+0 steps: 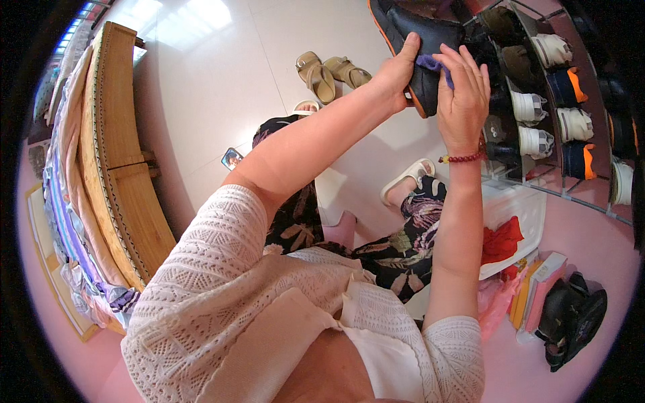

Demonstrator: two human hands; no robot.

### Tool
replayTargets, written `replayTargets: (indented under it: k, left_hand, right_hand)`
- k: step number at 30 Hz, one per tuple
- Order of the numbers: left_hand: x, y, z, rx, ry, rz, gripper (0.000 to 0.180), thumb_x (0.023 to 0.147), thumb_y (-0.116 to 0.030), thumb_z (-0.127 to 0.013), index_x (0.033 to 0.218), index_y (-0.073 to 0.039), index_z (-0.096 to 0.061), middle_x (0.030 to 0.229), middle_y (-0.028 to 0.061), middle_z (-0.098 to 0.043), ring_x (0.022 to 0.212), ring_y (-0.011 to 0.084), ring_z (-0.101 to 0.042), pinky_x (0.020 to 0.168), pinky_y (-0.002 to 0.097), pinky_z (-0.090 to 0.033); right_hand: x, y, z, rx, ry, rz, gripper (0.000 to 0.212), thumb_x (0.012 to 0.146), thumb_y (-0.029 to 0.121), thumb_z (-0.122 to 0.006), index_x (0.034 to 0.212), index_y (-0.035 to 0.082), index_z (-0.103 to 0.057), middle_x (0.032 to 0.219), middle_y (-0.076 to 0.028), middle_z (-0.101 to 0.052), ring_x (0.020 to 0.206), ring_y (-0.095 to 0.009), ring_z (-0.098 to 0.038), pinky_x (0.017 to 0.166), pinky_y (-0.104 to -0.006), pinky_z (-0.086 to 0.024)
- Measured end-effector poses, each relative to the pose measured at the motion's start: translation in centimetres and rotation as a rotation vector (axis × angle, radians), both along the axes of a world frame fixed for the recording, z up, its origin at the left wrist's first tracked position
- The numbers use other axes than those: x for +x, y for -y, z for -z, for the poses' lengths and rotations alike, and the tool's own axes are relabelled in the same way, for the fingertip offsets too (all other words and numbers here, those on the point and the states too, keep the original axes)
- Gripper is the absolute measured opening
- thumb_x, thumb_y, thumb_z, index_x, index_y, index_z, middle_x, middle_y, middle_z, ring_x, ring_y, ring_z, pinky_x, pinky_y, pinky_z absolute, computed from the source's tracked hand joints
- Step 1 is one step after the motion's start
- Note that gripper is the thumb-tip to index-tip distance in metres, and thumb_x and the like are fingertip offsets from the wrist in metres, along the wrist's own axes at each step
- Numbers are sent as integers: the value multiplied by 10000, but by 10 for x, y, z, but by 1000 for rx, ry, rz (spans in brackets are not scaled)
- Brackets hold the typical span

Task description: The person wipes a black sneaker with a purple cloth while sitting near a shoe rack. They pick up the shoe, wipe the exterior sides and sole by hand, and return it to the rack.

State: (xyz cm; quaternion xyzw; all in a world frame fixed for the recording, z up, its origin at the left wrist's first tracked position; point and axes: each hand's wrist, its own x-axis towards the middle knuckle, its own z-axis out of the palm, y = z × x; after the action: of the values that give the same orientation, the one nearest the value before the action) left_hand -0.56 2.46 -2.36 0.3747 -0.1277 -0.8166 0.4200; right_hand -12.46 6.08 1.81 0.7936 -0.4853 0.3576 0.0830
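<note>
A black shoe with an orange-edged sole (422,93) is held up at the top right of centre, in front of the shoe rack. My left hand (398,66) grips it from the left side, thumb laid along its upper. Pressed against the shoe's other side is a small purple cloth (427,62), pinched under the fingers of my right hand (462,94). A red bead bracelet (462,158) circles my right wrist. Part of the shoe is hidden behind my hands.
A rack (524,168) of several shoes stands on the right. Below it sit a white basin (536,205) with red cloth (502,240), upright books (539,285) and a black bag (571,316). Brown sandals (316,77) and a phone (232,158) lie on the floor. A wooden bed (124,161) borders the left.
</note>
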Motion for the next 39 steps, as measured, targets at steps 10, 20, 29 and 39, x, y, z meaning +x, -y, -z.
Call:
replayTargets:
  k: [10,20,29,39]
  left_hand:
    - [-11,-10,32,-53,87,-64,825,846,-556,-575,1234,152,-406,1150,215,-569,1000,273,-596,837,377,-508]
    - [9,-27,0,-193,130,41,495,940,-456,-477,1142,-6,-520,1000,114,-624,859,180,-626,735,318,-528]
    - [19,-37,22,-251,344,166,536,946,-424,-483,1221,36,-493,1091,124,-604,934,158,-607,779,279,-508]
    - [19,-72,3,-193,303,378,586,959,-428,-441,1270,69,-437,1050,152,-610,887,175,-611,741,315,-525]
  right_hand:
    - [-21,8,-18,154,1314,141,244,946,178,-464,1125,37,-549,985,-97,-623,851,-192,-626,728,-265,-502]
    - [11,-41,-19,287,-160,-50,413,852,215,-560,1261,171,-537,1311,-89,-496,1253,-285,-418,1069,-524,-220]
    - [2,-44,-4,269,-143,-18,399,798,153,-613,1193,201,-593,1194,-34,-541,1096,-255,-493,950,-421,-353]
    - [-40,2,5,101,117,297,262,821,220,-637,1081,180,-646,1045,-77,-563,1003,-296,-532,872,-381,-433]
